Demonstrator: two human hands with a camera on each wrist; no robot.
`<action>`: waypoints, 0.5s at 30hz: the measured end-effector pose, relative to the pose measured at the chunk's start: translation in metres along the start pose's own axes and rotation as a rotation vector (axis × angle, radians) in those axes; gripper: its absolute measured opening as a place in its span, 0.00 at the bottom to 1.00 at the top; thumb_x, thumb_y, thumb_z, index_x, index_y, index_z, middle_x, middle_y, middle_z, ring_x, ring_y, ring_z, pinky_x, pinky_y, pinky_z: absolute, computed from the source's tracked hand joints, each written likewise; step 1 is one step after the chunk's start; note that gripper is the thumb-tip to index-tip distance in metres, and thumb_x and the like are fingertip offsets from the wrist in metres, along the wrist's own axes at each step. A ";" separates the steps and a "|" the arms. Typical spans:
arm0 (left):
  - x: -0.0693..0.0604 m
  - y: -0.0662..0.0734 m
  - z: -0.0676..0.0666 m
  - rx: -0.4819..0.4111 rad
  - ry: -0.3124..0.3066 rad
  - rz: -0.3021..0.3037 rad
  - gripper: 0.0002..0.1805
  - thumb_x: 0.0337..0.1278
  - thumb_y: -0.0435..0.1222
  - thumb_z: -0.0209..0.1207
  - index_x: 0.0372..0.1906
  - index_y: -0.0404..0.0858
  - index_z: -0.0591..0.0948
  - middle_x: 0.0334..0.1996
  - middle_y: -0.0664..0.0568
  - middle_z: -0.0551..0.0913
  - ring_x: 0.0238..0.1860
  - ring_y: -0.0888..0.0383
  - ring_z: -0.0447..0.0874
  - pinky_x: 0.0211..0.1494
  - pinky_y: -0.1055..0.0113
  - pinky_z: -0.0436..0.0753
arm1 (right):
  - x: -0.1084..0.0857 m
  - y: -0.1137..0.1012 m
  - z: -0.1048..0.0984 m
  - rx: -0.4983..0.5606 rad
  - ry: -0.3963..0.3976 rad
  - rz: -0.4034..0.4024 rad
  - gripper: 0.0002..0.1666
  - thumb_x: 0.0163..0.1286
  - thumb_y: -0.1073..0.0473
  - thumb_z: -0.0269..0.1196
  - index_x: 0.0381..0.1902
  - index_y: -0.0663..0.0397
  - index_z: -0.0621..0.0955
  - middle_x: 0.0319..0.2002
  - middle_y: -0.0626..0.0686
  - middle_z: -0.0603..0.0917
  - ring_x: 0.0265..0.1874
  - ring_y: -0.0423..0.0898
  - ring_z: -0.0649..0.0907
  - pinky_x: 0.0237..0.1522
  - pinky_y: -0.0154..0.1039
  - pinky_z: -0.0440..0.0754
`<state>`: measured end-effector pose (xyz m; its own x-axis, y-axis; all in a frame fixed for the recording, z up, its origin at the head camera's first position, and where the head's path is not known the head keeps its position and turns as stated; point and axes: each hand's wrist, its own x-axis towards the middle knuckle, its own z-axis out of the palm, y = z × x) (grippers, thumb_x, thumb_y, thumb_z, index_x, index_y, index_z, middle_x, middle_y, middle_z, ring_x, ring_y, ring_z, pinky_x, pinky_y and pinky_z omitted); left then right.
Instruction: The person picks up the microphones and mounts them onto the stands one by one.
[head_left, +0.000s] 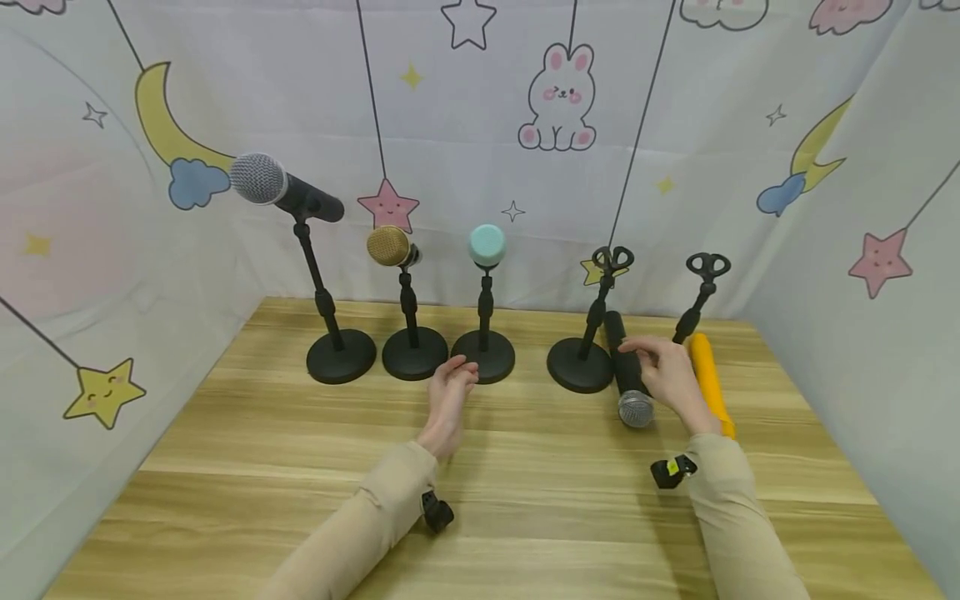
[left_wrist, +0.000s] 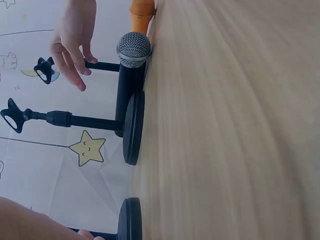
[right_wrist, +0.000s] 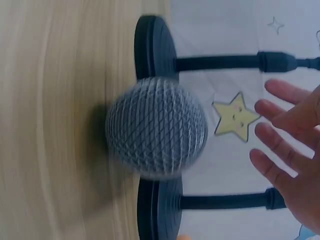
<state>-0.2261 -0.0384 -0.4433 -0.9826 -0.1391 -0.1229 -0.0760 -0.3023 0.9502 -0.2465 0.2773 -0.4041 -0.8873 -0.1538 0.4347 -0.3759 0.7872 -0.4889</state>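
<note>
Silver-headed microphone [head_left: 627,373] lies near the right hand [head_left: 670,379].

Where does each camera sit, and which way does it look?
Head: on the person's head, looking forward and down at the light-brown wooden table; left hand, right hand and beige sleeves show.
Left wrist: looks across the table, sideways, at the lying black microphone with silver mesh head; both hands show, the left partly.
Right wrist: faces that mesh head close up, also sideways; right hand's fingers show.
Both wrist views share the microphone and right hand.
</note>
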 end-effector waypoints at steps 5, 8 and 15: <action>-0.003 -0.003 -0.002 0.036 -0.046 -0.020 0.24 0.63 0.24 0.49 0.65 0.27 0.68 0.50 0.43 0.81 0.49 0.55 0.81 0.70 0.53 0.72 | 0.003 0.016 -0.003 -0.089 -0.111 -0.111 0.23 0.65 0.82 0.48 0.39 0.64 0.88 0.49 0.67 0.86 0.50 0.67 0.82 0.47 0.57 0.79; -0.005 -0.004 -0.002 0.053 -0.075 -0.021 0.23 0.64 0.24 0.49 0.64 0.26 0.68 0.50 0.42 0.81 0.46 0.58 0.81 0.70 0.53 0.72 | 0.005 0.022 -0.006 -0.144 -0.211 -0.113 0.26 0.60 0.84 0.47 0.43 0.64 0.86 0.52 0.68 0.83 0.53 0.68 0.79 0.54 0.62 0.77; -0.007 -0.008 -0.004 0.046 -0.119 -0.053 0.24 0.66 0.26 0.47 0.66 0.25 0.67 0.54 0.39 0.81 0.60 0.41 0.77 0.74 0.48 0.69 | 0.007 0.031 -0.003 -0.258 -0.365 -0.114 0.32 0.49 0.88 0.53 0.48 0.59 0.83 0.57 0.68 0.77 0.57 0.68 0.76 0.56 0.62 0.76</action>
<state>-0.2184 -0.0389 -0.4508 -0.9899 -0.0105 -0.1413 -0.1336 -0.2628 0.9556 -0.2633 0.3030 -0.4140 -0.8978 -0.4115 0.1571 -0.4385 0.8690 -0.2292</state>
